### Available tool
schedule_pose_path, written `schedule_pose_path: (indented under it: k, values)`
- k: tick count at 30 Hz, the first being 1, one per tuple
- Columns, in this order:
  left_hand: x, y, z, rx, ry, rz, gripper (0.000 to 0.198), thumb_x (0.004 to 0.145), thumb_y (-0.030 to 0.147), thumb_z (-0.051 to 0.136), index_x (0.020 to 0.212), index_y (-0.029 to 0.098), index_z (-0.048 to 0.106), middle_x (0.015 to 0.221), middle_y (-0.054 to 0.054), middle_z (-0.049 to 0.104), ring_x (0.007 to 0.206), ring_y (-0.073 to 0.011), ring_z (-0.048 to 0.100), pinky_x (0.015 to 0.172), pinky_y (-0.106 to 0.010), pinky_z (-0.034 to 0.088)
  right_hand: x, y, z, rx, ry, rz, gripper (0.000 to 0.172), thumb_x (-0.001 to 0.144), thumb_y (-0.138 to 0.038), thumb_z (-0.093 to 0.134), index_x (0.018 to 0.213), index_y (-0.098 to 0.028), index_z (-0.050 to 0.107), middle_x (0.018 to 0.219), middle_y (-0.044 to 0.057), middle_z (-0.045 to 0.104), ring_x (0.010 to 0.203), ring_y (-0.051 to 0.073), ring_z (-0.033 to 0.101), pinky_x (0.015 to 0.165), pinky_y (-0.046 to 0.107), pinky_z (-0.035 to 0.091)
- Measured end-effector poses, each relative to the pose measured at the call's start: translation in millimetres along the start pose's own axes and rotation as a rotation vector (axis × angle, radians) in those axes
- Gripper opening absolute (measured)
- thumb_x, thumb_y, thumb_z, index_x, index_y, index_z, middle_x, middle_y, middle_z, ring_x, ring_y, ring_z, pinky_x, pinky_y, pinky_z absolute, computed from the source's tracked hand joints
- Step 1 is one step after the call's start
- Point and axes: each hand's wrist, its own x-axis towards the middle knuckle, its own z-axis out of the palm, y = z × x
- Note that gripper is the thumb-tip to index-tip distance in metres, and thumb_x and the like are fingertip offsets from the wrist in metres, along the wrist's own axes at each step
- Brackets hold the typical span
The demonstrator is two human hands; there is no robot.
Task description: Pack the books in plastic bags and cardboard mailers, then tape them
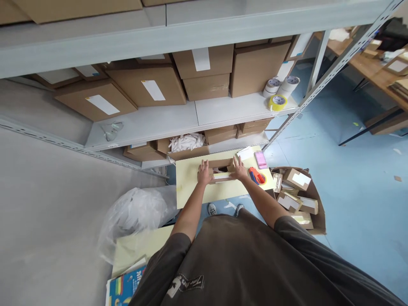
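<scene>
Shirt patch [191, 284]: the first word looks like "Time"; I can't make out the rest, set beside a pale emblem.
Blue printed box [129, 284]: low on my left, white letters beginning with "A", the remainder unclear, plus coloured stripes.
White labels [103, 104]: stuck on the brown shelf cartons [126, 94]; any print is too small to read.
Tape rolls [288, 86]: white ones stacked at the shelf's right end, a yellow roll [276, 103] just in front; their cores bear printing I can't read.
Small open cardboard box [220, 162]: on the pale yellow tabletop [188, 199], between my hands, a white strip along its near side, something dark inside.
Left hand [204, 172]: partly open, fingers spread against the box's left end.
Right hand [239, 169]: partly open at the right end, touching it; whether either hand clasps or just steadies, I cannot tell.
Tape dispenser [254, 174]: orange-red and blue, right of my right hand, near a pink stack [260, 160].
Large carton [320, 214]: on the floor to my right, holding small taped boxes [299, 179].
Shelf bin [188, 152]: a cardboard one, heaped with white pieces [188, 141].
</scene>
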Motion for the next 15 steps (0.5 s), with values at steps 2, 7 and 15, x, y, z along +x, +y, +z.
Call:
schedule_pose_path:
  k: [2,7,15]
  values:
    - [4.6,2.3,-6.9,0.069,-0.007,0.078,0.125,0.073,0.031,0.095,0.175,0.028,0.024,0.179,-0.019,0.025,0.160,-0.0439,0.028,0.122,-0.052,0.041,6.5,-1.0,-4.5,-0.037,-0.015,-0.082,0.143,0.073,-0.031,0.097,0.178,-0.032,0.001,0.182,0.017,0.012,0.157,0.041,0.033,0.116,0.048,0.048]
    - [-16.7,-6.5,2.0,0.135,0.021,0.125,0.082,0.091,0.038,0.081,0.166,0.028,0.049,0.159,-0.017,0.051,0.147,-0.0368,0.044,0.121,-0.047,0.043,-12.8,2.9,9.3,-0.091,-0.016,-0.197,0.102,0.093,-0.027,0.076,0.178,-0.025,0.018,0.170,0.018,0.043,0.150,0.036,0.044,0.117,0.046,0.049]
    - [-32.6,-6.9,24.5,0.099,-0.120,-0.023,0.088,0.097,0.070,0.064,0.171,0.026,0.043,0.183,-0.013,0.020,0.162,-0.0399,0.033,0.119,-0.047,0.049,-35.6,-1.8,26.4,-0.128,-0.092,-0.141,0.069,0.108,-0.026,0.042,0.175,-0.024,0.030,0.184,0.009,0.018,0.169,0.038,0.018,0.125,0.053,0.039]
